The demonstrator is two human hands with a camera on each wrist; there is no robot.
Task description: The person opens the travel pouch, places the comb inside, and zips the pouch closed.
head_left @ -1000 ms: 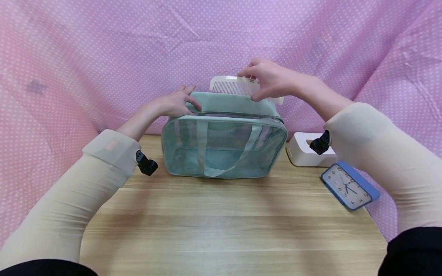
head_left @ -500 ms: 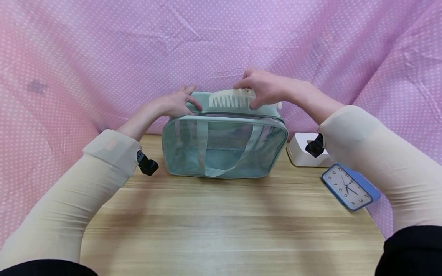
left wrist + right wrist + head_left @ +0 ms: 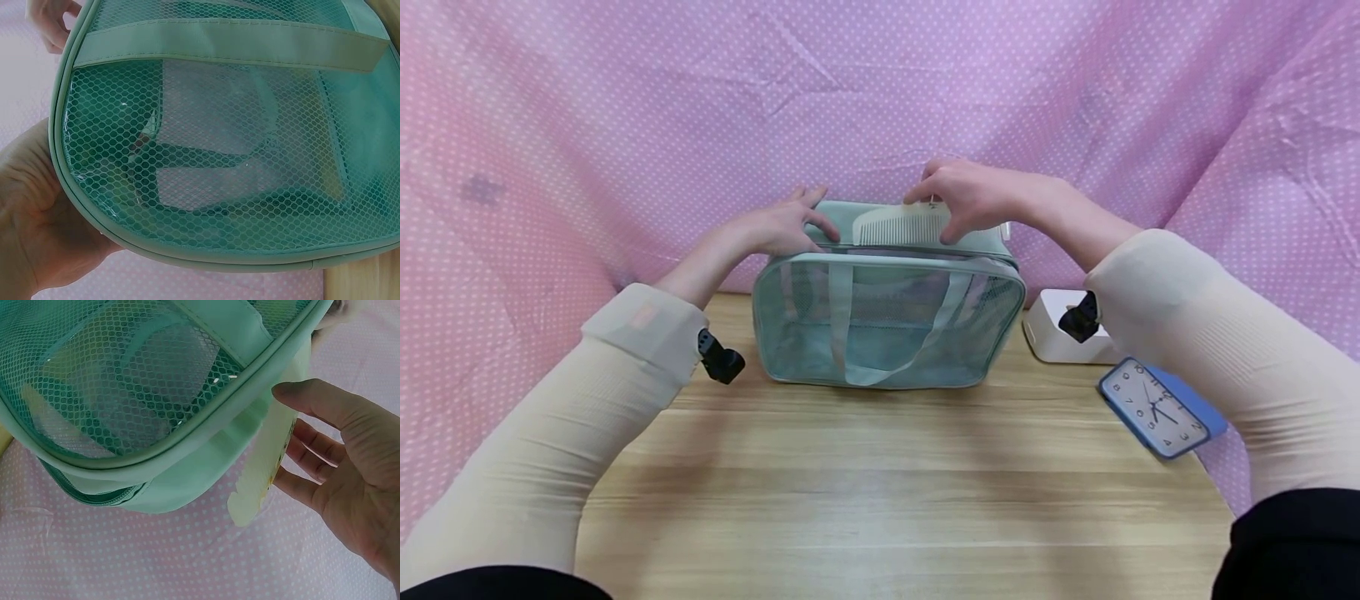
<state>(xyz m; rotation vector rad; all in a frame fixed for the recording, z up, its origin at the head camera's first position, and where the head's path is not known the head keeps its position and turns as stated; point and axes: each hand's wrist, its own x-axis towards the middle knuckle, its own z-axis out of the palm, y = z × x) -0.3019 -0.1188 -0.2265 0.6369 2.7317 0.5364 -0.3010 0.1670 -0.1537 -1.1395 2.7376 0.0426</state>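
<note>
A clear, mint-green toiletry bag (image 3: 891,321) with mesh and a looped strap handle (image 3: 840,312) stands upright at the back of the table. My left hand (image 3: 772,229) holds its upper left corner, fingers spread over the top edge; in the left wrist view the bag partly hides them. Over the bag's top, a cream comb (image 3: 891,225) points its teeth downward. My right hand (image 3: 973,193) pinches this comb between thumb and fingers, covering its right part. In the right wrist view, the comb (image 3: 256,478) shows edge-on beside the bag's top panel.
To the right of the bag is a white box with a hole in its top (image 3: 1063,337). A blue clock (image 3: 1157,408) leans near the table's right edge. Pink dotted cloth (image 3: 865,83) hangs behind, and the wooden table (image 3: 880,483) stretches toward me.
My right hand has lowered the comb from behind the bag's top edge to in front of its top panel, shifting slightly left. My left hand and the bag have stayed nearly still.
</note>
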